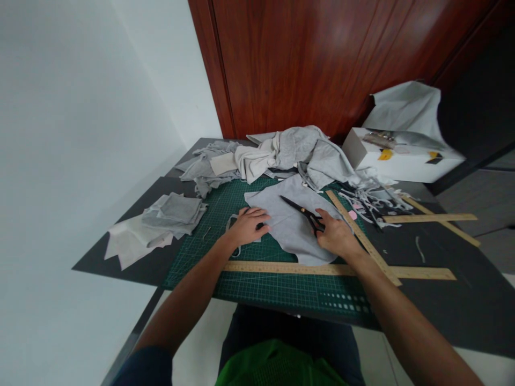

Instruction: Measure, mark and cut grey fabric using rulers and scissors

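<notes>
A grey piece of cloth [298, 236] with curved edges lies flat on the green cutting mat [261, 289]. My right hand [336, 236] grips the handles of black scissors [300, 208], whose blades point up and left over the cloth. At the cloth's left edge, my left hand [248, 225] is spread low, thumb apart from the fingers. Something small and dark shows between thumb and fingers, too small to name. Beside that hand a thin grey strip [236, 251] curls on the mat. A wooden ruler [273, 267] runs along the cloth's near side.
Folded grey cloths [175, 212] lie at the left, over paler pieces [134, 238]. Heaped fabric [293, 147] lines the back. A white box [414, 158] stands at back right, near tangled scraps [370, 195]. More wooden rulers [362, 236] cross the right side.
</notes>
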`<move>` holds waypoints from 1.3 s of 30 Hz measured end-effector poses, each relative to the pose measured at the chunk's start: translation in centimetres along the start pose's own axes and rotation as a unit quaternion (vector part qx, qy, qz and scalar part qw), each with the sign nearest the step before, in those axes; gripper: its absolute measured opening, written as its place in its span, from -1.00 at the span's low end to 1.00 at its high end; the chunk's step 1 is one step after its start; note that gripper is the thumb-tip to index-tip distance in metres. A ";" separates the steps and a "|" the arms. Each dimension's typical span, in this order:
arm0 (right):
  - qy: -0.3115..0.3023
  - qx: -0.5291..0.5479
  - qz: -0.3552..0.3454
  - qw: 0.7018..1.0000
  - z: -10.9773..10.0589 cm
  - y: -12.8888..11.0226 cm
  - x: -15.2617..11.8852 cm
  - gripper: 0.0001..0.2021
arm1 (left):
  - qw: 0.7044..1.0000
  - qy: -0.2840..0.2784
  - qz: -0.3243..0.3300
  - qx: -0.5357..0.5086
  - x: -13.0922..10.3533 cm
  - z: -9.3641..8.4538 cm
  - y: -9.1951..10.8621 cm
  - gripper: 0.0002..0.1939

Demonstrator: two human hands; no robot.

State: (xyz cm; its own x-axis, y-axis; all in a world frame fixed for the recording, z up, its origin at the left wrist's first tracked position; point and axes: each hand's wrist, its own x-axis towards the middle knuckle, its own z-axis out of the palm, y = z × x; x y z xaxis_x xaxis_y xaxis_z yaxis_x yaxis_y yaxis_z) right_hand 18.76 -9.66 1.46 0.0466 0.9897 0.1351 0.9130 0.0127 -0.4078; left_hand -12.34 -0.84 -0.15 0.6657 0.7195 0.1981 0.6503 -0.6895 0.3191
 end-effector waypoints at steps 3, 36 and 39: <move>0.008 -0.035 0.016 0.999 -1.3 0.6 -0.9 -0.31 | 0.999 0.008 0.035 -0.041 -0.1 0.2 0.1 -0.68; 0.100 0.240 0.075 0.963 4.5 -3.0 4.5 -0.48 | 0.954 0.151 -0.255 0.047 6.3 -0.5 -4.3 -0.76; 0.096 0.243 0.078 0.962 4.4 -3.0 4.5 -0.47 | 0.957 0.135 -0.251 0.051 6.3 -0.3 -4.5 -0.76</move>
State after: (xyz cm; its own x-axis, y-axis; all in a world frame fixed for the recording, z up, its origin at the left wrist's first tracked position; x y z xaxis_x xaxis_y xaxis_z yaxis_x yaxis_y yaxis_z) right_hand 14.46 -4.58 -0.71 0.2843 0.9408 0.1844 0.5942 -0.0219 -0.8040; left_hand -11.16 6.80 -0.05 0.1504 0.9479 0.2809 0.9051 -0.2463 0.3467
